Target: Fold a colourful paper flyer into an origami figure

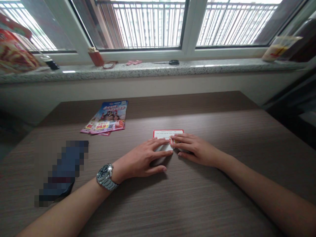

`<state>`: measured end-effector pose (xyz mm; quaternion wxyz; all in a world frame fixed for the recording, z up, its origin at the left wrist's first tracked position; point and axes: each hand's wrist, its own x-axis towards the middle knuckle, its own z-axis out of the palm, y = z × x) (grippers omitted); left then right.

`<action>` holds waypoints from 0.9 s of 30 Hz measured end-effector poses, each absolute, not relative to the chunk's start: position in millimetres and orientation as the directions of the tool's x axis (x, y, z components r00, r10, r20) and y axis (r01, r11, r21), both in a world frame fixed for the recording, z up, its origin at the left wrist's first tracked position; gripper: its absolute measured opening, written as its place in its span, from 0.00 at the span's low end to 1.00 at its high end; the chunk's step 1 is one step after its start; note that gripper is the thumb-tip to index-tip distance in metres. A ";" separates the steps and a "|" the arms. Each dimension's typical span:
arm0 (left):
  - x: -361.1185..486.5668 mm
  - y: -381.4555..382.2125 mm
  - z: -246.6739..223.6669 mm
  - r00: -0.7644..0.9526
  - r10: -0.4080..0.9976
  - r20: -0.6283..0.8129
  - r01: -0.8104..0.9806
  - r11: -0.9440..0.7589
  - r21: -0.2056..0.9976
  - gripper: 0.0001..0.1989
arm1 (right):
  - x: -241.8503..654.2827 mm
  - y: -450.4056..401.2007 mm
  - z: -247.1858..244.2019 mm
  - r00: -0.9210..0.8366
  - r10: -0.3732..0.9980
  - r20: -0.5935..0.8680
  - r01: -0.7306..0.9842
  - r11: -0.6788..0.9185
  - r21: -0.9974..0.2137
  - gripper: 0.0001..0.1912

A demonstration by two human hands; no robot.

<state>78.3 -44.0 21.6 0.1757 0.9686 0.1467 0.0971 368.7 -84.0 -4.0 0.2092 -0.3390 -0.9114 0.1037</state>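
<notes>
A small white card with a red border (pixel 165 133) lies flat on the wooden table (pixel 158 197), its near part covered by my fingers. My left hand (pixel 144 156), palm down, has its fingers stretched over the card's left side and its thumb held apart. From the other side, my right hand (pixel 197 147) rests its outstretched fingers on the card's right part. A small red and yellow patch (pixel 171 140) shows between the fingertips; I cannot tell whether it is printed or a separate piece. A metal watch (pixel 106 176) is on my left wrist.
Glossy flyers (pixel 111 115) are stacked at the back left. Left of my left forearm is a pixelated dark object (pixel 64 171). On the granite windowsill (pixel 148 69) stand a red container (pixel 95 57), scissors (pixel 172 62), pink items (pixel 134 62) and a clear bag (pixel 278 47).
</notes>
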 end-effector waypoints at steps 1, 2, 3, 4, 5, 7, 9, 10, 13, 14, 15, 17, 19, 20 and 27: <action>78.5 -44.3 21.7 0.938 0.319 0.139 0.249 -0.895 0.370 0.27 | 368.7 -83.9 -3.9 -0.681 0.660 0.316 0.572 0.749 -0.332 0.22; 78.7 -44.5 21.8 0.937 0.319 0.142 0.248 -0.894 0.372 0.27 | 368.7 -83.8 -3.8 -0.681 0.659 0.319 0.570 0.751 -0.333 0.22; 78.9 -44.8 21.8 0.936 0.320 0.145 0.248 -0.894 0.374 0.27 | 368.7 -83.7 -3.9 -0.682 0.657 0.320 0.568 0.752 -0.334 0.22; 79.0 -45.0 21.8 0.935 0.321 0.148 0.247 -0.893 0.375 0.27 | 368.6 -83.6 -4.0 -0.684 0.657 0.318 0.568 0.753 -0.333 0.21; 79.2 -45.2 21.8 0.935 0.321 0.151 0.247 -0.894 0.374 0.27 | 368.6 -83.6 -4.1 -0.685 0.657 0.315 0.569 0.753 -0.331 0.21; 79.2 -45.4 21.6 0.935 0.321 0.153 0.247 -0.895 0.371 0.27 | 368.5 -83.6 -4.3 -0.687 0.659 0.307 0.574 0.750 -0.328 0.21; 79.0 -44.9 21.2 0.934 0.322 0.155 0.246 -0.894 0.374 0.28 | 368.5 -83.7 -4.4 -0.685 0.663 0.301 0.579 0.747 -0.328 0.21; 78.8 -44.5 20.9 0.933 0.322 0.158 0.244 -0.893 0.379 0.28 | 368.5 -83.7 -4.4 -0.685 0.663 0.301 0.579 0.747 -0.328 0.21; 78.0 -42.6 19.8 0.936 0.319 0.150 0.241 -0.890 0.388 0.28 | 368.7 -83.5 -4.4 -0.689 0.661 0.297 0.579 0.749 -0.322 0.21; 77.8 -42.1 19.6 0.938 0.316 0.144 0.241 -0.891 0.384 0.29 | 368.7 -83.4 -4.5 -0.693 0.659 0.294 0.579 0.751 -0.317 0.21; 77.6 -41.8 19.5 0.939 0.316 0.138 0.245 -0.893 0.378 0.29 | 368.7 -83.3 -4.7 -0.695 0.657 0.292 0.580 0.752 -0.312 0.20; 77.4 -41.9 19.6 0.940 0.317 0.129 0.251 -0.895 0.368 0.30 | 368.7 -83.1 -5.0 -0.698 0.655 0.290 0.580 0.755 -0.307 0.20; 77.5 -42.7 20.0 0.937 0.321 0.135 0.252 -0.893 0.373 0.29 | 368.6 -83.2 -5.2 -0.697 0.652 0.299 0.575 0.757 -0.310 0.21; 77.6 -43.2 20.4 0.935 0.325 0.141 0.253 -0.890 0.379 0.29 | 368.5 -83.3 -5.2 -0.695 0.651 0.304 0.573 0.758 -0.313 0.21; 79.9 -46.9 20.8 0.935 0.320 0.150 0.249 -0.899 0.361 0.29 | 368.4 -83.8 -5.5 -0.690 0.648 0.323 0.564 0.761 -0.322 0.22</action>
